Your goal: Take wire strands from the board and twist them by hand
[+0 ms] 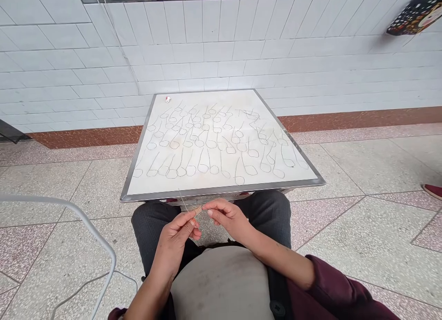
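Over my lap, just in front of the table's near edge, my two hands meet at the fingertips. My left hand (177, 232) is closed, thumb against fingers, on a thin wire (183, 199) that sticks up from it toward the table. Facing it, my right hand (229, 218) pinches at the same spot with thumb and forefinger. A small tan piece (198, 211) shows between the fingertips; its kind is too small to make out. Many thin wires bent into loops with straight tails, such as one wire loop (239, 180), lie spread over the white table (165, 187).
A small red-and-white object (168, 99) sits at the table's far left corner. Behind stands a white tiled wall (221, 39). At left a grey curved tube (100, 239) rises near my arm. A patterned bag (414, 16) hangs at upper right. A red shoe (433, 191) shows at the right edge.
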A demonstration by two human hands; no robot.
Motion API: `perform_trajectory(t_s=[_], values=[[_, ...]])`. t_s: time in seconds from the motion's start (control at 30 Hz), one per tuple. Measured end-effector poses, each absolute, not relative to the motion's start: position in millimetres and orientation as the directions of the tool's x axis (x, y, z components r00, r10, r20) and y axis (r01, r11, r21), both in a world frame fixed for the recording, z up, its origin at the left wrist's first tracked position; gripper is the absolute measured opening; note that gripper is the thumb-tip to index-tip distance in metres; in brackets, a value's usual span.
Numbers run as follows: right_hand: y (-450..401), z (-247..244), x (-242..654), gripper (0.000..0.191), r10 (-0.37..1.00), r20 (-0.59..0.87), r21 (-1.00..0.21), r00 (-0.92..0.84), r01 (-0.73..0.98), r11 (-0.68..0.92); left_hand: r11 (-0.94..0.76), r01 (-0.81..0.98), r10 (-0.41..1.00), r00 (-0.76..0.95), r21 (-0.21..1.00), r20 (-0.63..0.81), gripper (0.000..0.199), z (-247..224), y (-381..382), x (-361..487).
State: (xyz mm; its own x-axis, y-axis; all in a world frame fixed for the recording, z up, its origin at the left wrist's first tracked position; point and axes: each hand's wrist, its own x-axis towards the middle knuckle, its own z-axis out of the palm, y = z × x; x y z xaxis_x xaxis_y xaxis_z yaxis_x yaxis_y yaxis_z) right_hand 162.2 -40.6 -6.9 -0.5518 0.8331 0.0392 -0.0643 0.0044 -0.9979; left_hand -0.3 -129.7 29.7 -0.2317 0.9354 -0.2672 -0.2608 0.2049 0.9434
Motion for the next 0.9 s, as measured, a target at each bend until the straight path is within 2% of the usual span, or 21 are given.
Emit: perform_trajectory(t_s=[0.27, 0.4, 0.67, 0.8, 0.9], values=[[-40.4, -8.3, 163.0, 0.022, 0.855, 0.064, -0.997, -0.515, -0.004, 0.072, 0.174, -0.219, 0.950, -0.221, 0.960, -0.222, 0.026, 28.0, -129.8, 0.5], [-37.8, -9.2, 163.8, 0.026, 0.821, -0.004, -1.000, -0.571, 0.017, 0.007, 0.176, -0.198, 0.946, -0.237, 0.964, -0.222, 0.033, 25.4, -127.9, -3.3], [-39.8, -1.4, 165.6, 0.027, 0.708, -0.025, -0.999, -0.706, -0.012, -0.048, 0.138, 0.028, 0.954, -0.273, 0.990, -0.125, 0.045, 26.3, -128.0, -10.6], [-42.2, -3.9, 164.3, 0.027, 0.741, 0.021, -0.999, -0.672, 0.005, 0.033, 0.110, 0.114, 0.970, -0.231, 0.987, -0.082, 0.047, 29.0, -127.0, -9.7], [-43.2, -5.5, 161.9, 0.026, 0.777, 0.017, -0.999, -0.629, 0.019, 0.037, 0.117, 0.083, 0.966, -0.243, 0.990, -0.094, 0.051, 28.9, -126.3, -7.9]])
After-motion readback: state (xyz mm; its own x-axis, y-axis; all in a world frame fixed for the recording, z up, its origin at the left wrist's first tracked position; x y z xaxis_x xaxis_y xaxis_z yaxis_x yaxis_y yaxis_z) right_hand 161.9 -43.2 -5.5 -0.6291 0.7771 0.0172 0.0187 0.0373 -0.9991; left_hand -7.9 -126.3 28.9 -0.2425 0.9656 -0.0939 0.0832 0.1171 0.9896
